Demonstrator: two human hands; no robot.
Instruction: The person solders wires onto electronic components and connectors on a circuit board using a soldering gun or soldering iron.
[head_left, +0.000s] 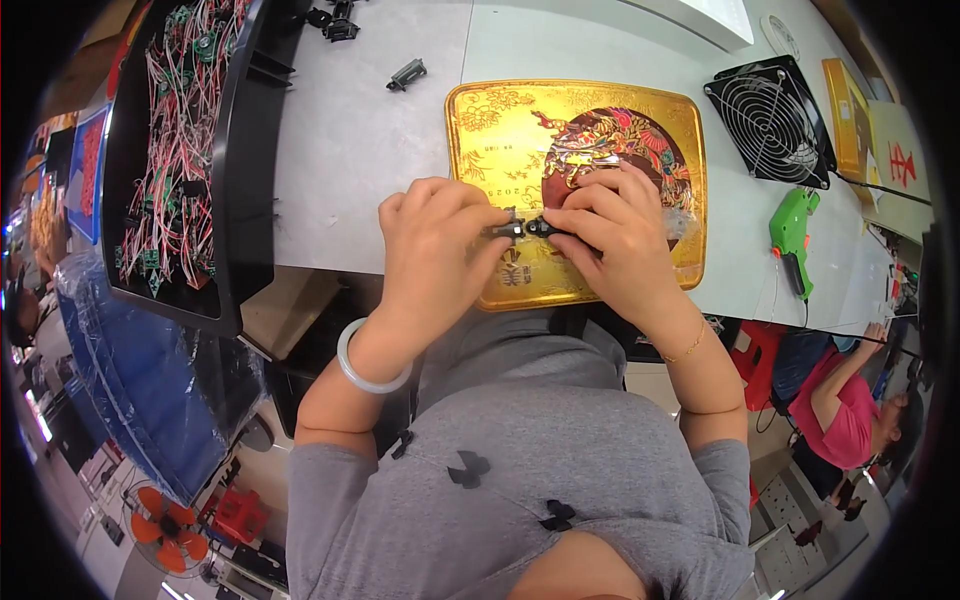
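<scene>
My left hand pinches a small black plastic piece between thumb and fingertips. Facing it, my right hand grips a second small black piece. The two pieces are end to end, close together; whether they touch is too small to tell. Both hands are over a gold metal tray with a dark red round picture, which lies at the table's front edge. A bit of clear plastic lies on the tray beside my right hand.
Left stands a black bin full of wired green circuit boards. Loose black parts lie beyond the tray. To the right are a black fan with a cable, a green glue gun and a gold box. A person in pink sits far right.
</scene>
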